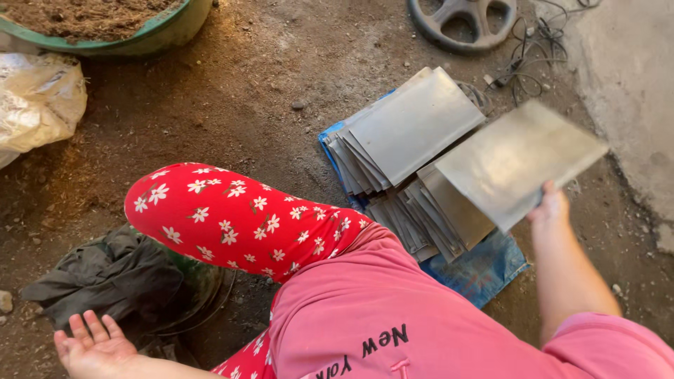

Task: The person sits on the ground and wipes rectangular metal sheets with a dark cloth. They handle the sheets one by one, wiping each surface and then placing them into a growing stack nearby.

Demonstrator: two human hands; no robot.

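A: What is held, and where is it?

B: A flat grey metal sheet [518, 160] is held up by the right hand [550, 207], gripped at its lower near edge. It is tilted in the air above and just right of the stacks of like metal sheets [411, 151], which are fanned out on a blue cloth [484, 270] spread on the dirt floor [232, 105]. The sheet is blurred, so its surface detail cannot be made out.

A: How are the fingers placed?

B: The right hand's fingers are closed on the sheet's edge, the thumb seen on top and the rest hidden beneath. The left hand [95, 344] is held open, palm up, fingers spread, with nothing in it, low beside a dark crumpled cloth [105, 281].

A: How might the sheet best be handled?

B: A thin sheet pinched at one edge is likely to flex and swing, so a firmer hold nearer its middle would probably be steadier. The edges may be sharp, so sliding along them should be avoided. It should be kept level and clear of the stack corners, lest the fanned sheets be knocked askew.

A: What else lies around?

B: A knee in red flowered fabric [225, 217] is raised between the hands. Farther off, a green basin of soil [105, 24], a pale plastic sack [35, 102], a grey wheel [463, 21] and tangled wires [533, 49] are seen.
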